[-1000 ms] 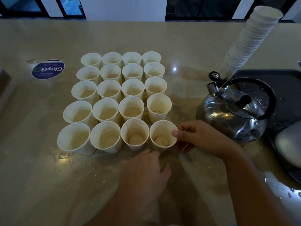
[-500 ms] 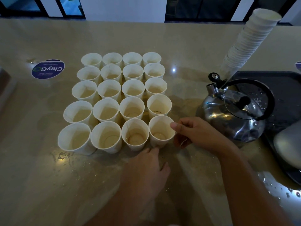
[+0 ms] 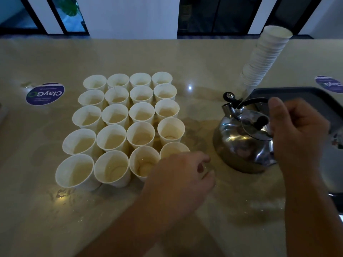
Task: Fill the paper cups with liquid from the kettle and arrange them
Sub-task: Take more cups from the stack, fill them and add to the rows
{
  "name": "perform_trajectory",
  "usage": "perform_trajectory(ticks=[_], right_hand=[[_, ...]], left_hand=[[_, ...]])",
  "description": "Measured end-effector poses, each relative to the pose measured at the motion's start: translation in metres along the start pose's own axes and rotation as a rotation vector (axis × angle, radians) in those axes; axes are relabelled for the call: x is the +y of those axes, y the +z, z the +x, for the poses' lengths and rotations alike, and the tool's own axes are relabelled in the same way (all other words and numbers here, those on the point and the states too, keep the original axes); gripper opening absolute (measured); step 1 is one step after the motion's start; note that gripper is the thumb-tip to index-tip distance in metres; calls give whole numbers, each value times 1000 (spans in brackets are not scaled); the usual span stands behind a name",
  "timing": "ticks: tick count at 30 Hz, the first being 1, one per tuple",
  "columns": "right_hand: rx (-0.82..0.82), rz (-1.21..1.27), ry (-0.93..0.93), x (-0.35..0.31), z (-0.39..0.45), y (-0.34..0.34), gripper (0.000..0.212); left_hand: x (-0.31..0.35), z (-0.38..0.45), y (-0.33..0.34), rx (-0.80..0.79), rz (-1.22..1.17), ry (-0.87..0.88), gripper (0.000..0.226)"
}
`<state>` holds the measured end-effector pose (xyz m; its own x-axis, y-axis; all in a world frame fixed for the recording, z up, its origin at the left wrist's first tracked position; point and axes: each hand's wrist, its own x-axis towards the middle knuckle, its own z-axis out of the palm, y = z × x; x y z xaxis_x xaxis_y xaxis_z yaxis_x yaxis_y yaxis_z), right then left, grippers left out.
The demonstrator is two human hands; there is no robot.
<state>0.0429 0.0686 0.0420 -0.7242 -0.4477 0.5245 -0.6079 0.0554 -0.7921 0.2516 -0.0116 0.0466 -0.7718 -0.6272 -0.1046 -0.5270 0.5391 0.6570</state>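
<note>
1. I see the kettle point(image 3: 243, 143) upright on the bench point(image 3: 213, 58), right of the cup block, spout point(image 3: 226, 109) pointing up-left toward the cups, handle point(image 3: 255, 101) arching spout to rear.
2. Right hand point(image 3: 297, 130): grip curled at the handle; whether it is clamped on it, I cannot tell.
3. Left hand point(image 3: 178, 175): grip loosely curled, just beside the near-right cup point(image 3: 171, 147), holding nothing visible.
4. Paper cups point(image 3: 118, 130) stand upright in a tight four-by-five block, each holding pale liquid.
5. Stack of empty cups point(image 3: 263, 58) leans behind the kettle, beside a dark tray point(image 3: 304, 97).
</note>
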Motion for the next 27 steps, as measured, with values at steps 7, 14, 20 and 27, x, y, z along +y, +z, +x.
perform_trajectory(ticks=[7,14,20,27], right_hand=[[101,-347,198,33,22,-25,24],[-96,-192,314,54,27,-17,15],[71,-39,265,61,22,-3,10],[21,68,196,27,26,0,20]], left_hand=[[26,61,-6,1,-147,92,29],[16,78,-15,69,-221,68,28],[-9,72,-42,168,-291,17,24],[-21,75,-84,265,-314,20,20]])
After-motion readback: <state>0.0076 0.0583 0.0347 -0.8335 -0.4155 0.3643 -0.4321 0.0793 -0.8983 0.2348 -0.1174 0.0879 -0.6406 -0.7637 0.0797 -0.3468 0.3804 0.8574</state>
